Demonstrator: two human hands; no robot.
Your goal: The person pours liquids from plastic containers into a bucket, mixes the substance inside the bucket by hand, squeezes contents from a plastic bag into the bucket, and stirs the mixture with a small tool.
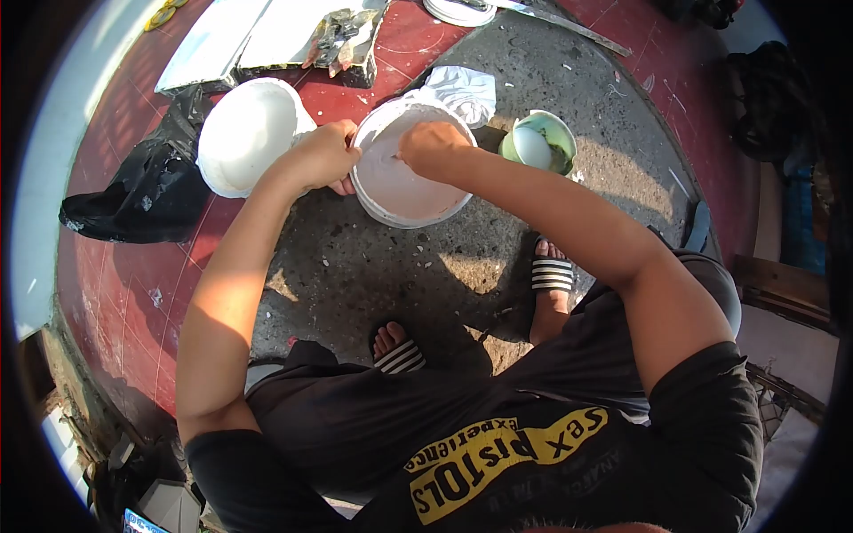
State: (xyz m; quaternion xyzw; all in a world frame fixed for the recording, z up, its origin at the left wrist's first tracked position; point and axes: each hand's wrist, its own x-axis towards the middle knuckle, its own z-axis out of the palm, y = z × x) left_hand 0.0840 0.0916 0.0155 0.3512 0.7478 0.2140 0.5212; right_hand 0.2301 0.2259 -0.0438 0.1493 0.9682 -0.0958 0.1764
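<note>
A white bucket (413, 218) of pale, pinkish-white, paint-like mixture (378, 173) stands on the grey concrete in front of me. My left hand (330, 158) grips its left rim, thumb and fingers closed around the edge. Over the mixture, inside the rim, my right hand (435, 149) is closed in a fist. Whatever it holds is hidden by the hand and the mixture. A second white bucket (249, 138), coated white inside, stands tilted just left of my left hand. Right of my right hand is a small green-stained tub (538, 142) with pale liquid in it.
A crumpled white cloth (462, 93) lies behind the bucket. Black plastic bags (147, 191) lie at left on red tiles (115, 293). White boards (275, 44) carry a crumpled, paint-smeared item (342, 40). A long flat strip (577, 29) lies at the back. My sandalled feet (551, 275) are near.
</note>
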